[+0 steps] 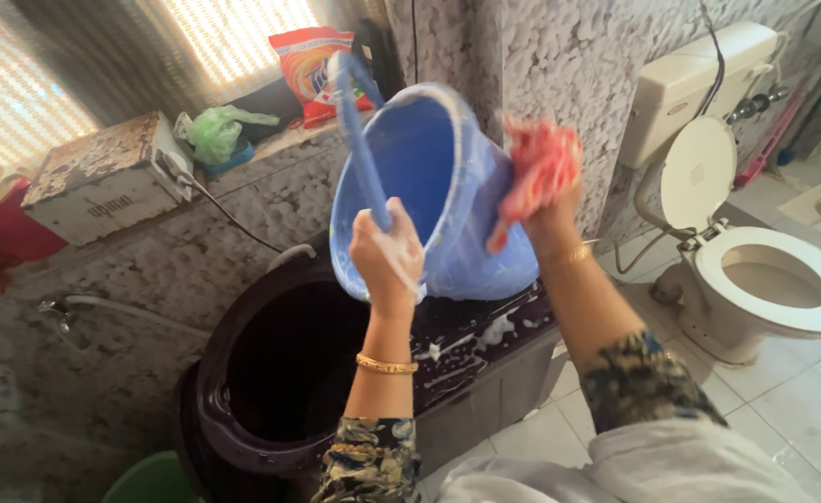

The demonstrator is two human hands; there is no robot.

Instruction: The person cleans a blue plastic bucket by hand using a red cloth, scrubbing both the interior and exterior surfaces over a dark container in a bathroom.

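1. Blue plastic bucket [438, 168] is held up and tipped on its side, mouth facing the camera, its lower edge sitting on or just above the dark washer top [485, 345]. Can't quite tell if it's touching.
2. Left hand [387, 251] is closed tight around the bucket's blue handle [359, 130], which sticks up and to the left. The hand looks soapy, and there's a gold bangle on that wrist.
3. Right hand [550, 210] is clenched around a red cloth [541, 168] and pressed against the outside of the bucket, on its right wall. The cloth is a bit blurred, so no detail there.
4. Washer tub [280, 373] is open, dark and round, right below the left arm. White suds are streaked across the flat part of the lid, under the bucket.
5. Ledge behind has a red and white detergent bag [313, 61], a green plastic bag [215, 130] and a worn whitish box [103, 177] with a cable running off it.
6. Toilet [755, 270] is off to the right, seat and lid up, with the cistern [699, 84] on the wall above it.
7. Green tub [154, 480] peeks in at the bottom left, just beside the washer.
8. Both sleeves have a dark patterned print, and there's pale fabric at the bottom right.
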